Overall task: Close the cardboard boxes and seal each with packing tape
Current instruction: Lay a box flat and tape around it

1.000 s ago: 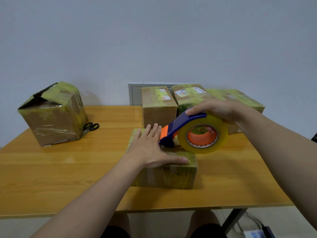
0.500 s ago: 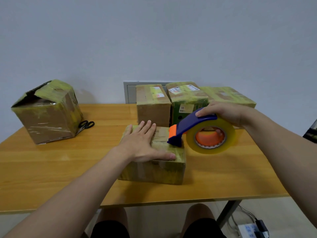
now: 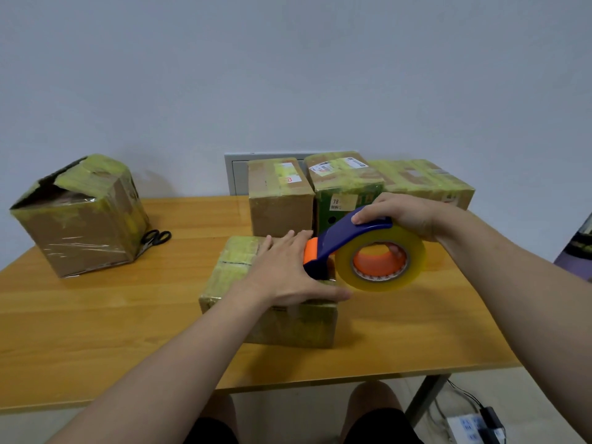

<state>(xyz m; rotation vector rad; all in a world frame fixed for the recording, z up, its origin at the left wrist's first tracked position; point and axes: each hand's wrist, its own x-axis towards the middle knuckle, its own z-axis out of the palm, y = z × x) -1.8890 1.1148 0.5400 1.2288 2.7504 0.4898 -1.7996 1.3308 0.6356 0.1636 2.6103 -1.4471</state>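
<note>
Fingers (image 3: pixel 290 243) of the left hand (image 3: pixel 285 274) lie straight and flat on top of the small taped box (image 3: pixel 288 325) at the centre of the table (image 3: pixel 96 315). At its 9 o'clock stands a large box (image 3: pixel 80 232), top flap gaping, with black scissors (image 3: pixel 157 237) at its right base. At 3 o'clock the right hand (image 3: pixel 403 213) is curled over the blue handle of the tape dispenser (image 3: pixel 349 235) (orange-and-blue nose down at the small box's top right edge). At 12 o'clock are three sealed boxes (image 3: pixel 282 213) in a row.
</note>
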